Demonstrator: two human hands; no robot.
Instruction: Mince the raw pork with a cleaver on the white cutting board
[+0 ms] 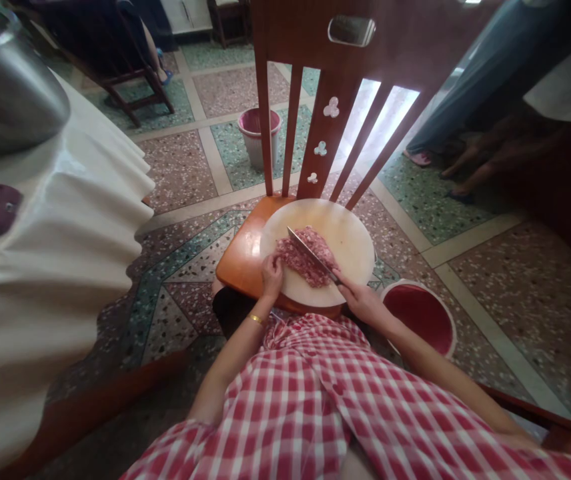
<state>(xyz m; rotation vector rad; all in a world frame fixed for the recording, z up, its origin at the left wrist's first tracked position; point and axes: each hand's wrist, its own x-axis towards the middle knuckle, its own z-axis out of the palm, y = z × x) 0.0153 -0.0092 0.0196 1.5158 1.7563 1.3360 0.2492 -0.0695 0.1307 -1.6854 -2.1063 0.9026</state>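
Note:
A round pale cutting board [345,233] lies on the seat of a wooden chair [240,257]. A heap of pink minced meat [301,261] sits on the board's near left. My right hand [360,299] grips the handle of a knife [310,253], whose blade lies slanted across the meat. My left hand [271,275] rests at the meat's left edge, fingers curled against it. A gold bangle [254,319] circles my left wrist.
A red bucket [423,313] stands on the floor right of the chair. A pink bucket [255,133] stands behind it. A white-clothed table [60,227] with a metal pot [5,87] fills the left. Another person's legs [465,100] are at the upper right.

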